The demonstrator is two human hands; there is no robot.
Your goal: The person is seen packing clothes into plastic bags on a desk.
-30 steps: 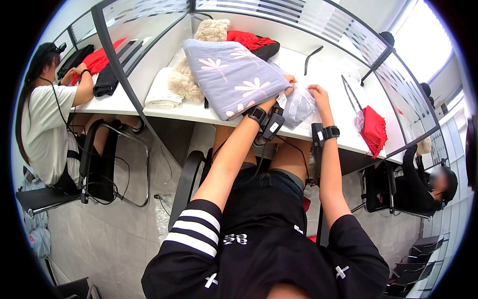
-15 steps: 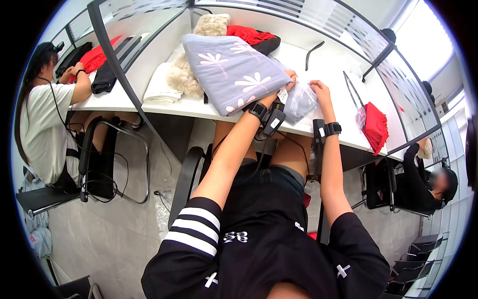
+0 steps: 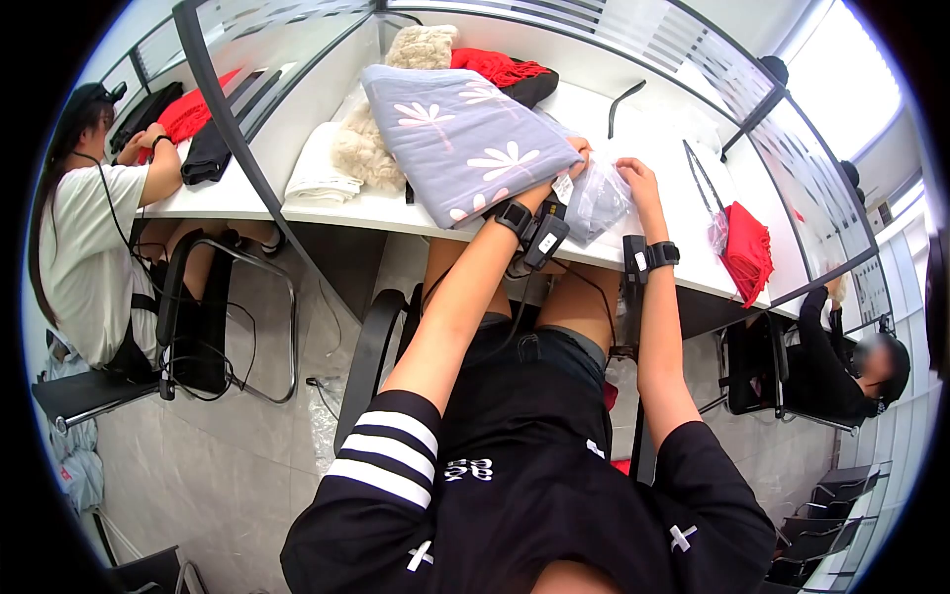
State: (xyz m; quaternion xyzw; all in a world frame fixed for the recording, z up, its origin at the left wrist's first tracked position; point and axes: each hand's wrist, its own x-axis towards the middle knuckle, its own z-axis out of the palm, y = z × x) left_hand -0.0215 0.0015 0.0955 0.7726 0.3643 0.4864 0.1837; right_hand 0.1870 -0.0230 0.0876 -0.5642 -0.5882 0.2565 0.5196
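A folded lavender cloth with pale flower prints lies across the white table, its near corner reaching the table's front edge. My left hand is closed at the cloth's right corner, with most of its fingers hidden. A small white label hangs below that hand. Right beside the cloth is a crumpled clear plastic bag. My right hand pinches the bag's upper right edge between curled fingers. Both wrists carry black straps with small devices.
Fluffy beige fabric, folded white cloth and red fringed fabric surround the lavender cloth. A red bundle sits at the table's right edge, and a black strap lies behind. Partitions separate co-workers on both sides.
My hands and the lavender cloth have barely shifted; the bag's film has changed shape slightly. The co-worker on the right has moved an arm.
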